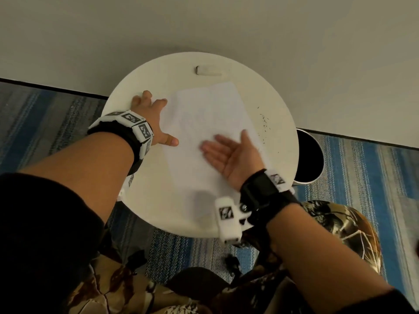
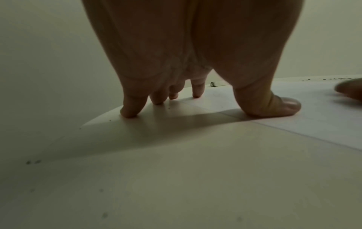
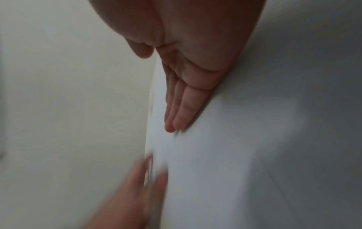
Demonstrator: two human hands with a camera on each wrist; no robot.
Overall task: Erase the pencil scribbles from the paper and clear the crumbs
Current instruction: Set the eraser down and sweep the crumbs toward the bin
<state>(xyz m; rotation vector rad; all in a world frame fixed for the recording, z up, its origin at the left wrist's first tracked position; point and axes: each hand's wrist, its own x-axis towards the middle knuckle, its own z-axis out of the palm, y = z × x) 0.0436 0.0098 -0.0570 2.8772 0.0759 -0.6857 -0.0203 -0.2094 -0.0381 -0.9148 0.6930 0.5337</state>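
A white sheet of paper (image 1: 204,123) lies on the round white table (image 1: 145,196); only faint marks show on it. My left hand (image 1: 154,118) is spread flat at the paper's left edge, thumb and forefinger pressing on the sheet (image 2: 313,117), the other fingers on the table. My right hand (image 1: 229,152) stands on its edge on the paper's lower right part, palm turned left, fingers (image 3: 182,108) straight and together, holding nothing. Dark eraser crumbs (image 1: 264,123) are strewn on the table to the right of the paper. A white eraser (image 1: 208,70) lies at the table's far edge.
A round open bin (image 1: 309,155) with a dark inside stands on the floor against the table's right side. A wall runs behind the table. Striped blue carpet surrounds it, and my knees in patterned trousers (image 1: 340,225) sit below the near edge.
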